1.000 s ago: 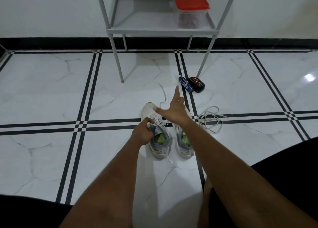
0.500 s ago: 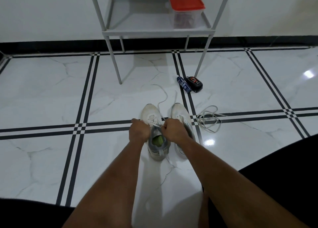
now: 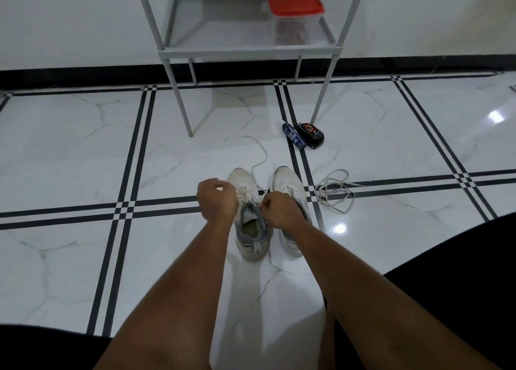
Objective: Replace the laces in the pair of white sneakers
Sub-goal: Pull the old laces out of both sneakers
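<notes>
Both hands closed on the lace: left hand, right hand, over the left shoe, right shoe just beside. Pull both ends evenly; keep lace flat.

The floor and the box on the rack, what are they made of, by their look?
The floor: probably polished marble or marble-look tile; it has grey veins, black inlay stripes and glossy light reflections. The box: seemingly clear plastic, with an opaque red plastic lid; contents show dimly through its walls.
</notes>
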### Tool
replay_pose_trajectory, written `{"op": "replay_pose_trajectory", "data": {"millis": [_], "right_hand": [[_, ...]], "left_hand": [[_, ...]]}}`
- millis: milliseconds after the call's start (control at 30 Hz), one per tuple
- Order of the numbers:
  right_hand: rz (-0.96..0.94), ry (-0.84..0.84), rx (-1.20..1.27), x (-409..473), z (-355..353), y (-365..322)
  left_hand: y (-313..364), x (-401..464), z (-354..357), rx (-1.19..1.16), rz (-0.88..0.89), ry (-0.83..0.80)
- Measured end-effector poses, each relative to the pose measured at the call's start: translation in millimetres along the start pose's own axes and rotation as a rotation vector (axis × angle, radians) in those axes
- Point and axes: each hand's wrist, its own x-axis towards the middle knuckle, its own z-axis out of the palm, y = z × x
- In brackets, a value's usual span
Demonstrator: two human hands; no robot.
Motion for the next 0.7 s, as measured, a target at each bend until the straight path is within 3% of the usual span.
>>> {"op": "replay_pose_trajectory", "data": {"millis": [67,133,200,300,367,467,533,567,633,700], "right_hand": [[-0.001,-0.017,0.029,2,4,0],[-0.008,-0.023,0.022,4,8,-1],[-0.011,-0.02,0.032,7,11,1],[0.013,-0.026,0.034,8,11,2],[0.009,-0.033,0.027,9,11,4],[0.001,-0.03,-0.005,7,11,4],[0.001,-0.016,-0.028,6,11,5],[-0.002,-0.007,-0.054,6,10,6],[-0.014,0.01,-0.074,6,11,7],[-0.019,0.014,-0.074,6,11,7]], "left_hand": [[3,7,-11,-0.186,-0.291,0.137],[-1,7,-20,-0.021,-0.286,0.248],[-7,-2,-25,0.232,0.096,0.143],[-14,-4,-16,0.732,0.811,-0.285],[-15,-3,-10,0.957,1.025,-0.415],[-18,-2,-7,1.055,1.114,-0.391],[-16,-3,-8,0.895,1.01,-0.263],[-9,-3,-9,0.7,0.844,-0.115],[15,3,-20,0.256,0.339,0.213],[32,18,-36,0.028,-0.12,0.394]]}}
